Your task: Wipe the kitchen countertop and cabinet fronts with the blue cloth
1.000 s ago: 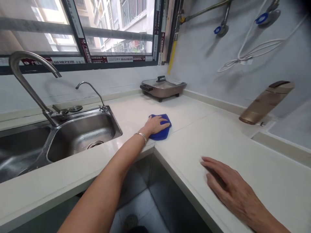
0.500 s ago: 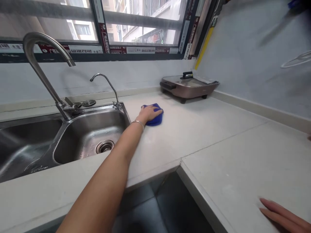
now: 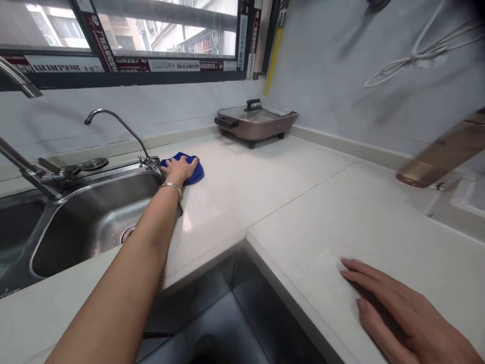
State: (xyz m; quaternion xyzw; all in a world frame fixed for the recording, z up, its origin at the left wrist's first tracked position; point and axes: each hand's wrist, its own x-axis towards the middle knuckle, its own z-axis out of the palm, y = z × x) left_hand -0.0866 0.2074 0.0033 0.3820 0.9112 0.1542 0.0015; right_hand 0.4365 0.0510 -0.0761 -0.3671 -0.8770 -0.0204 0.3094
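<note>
With arm stretched forward, my left hand (image 3: 179,169) presses a blue cloth (image 3: 195,174) flat on the white countertop (image 3: 242,187), fingers spread over it. The cloth lies at the back right corner of the sink, close beside the base of a small thin tap (image 3: 120,120). My right hand (image 3: 405,308) rests palm down on the counter at the lower right. Its fingers are stretched out, the thumb is apart from them, and nothing is in it.
A steel double sink (image 3: 102,207) with a large tap (image 3: 18,78) is on the left. A brown electric pan (image 3: 253,126) with a glass lid stands in the back corner. Against the right wall leans a brown object (image 3: 435,156), below a coiled white cable (image 3: 409,60).
The view has swung to the right. My left hand has slid the cloth left, closer to the small tap. More of my right hand now shows on the counter.
</note>
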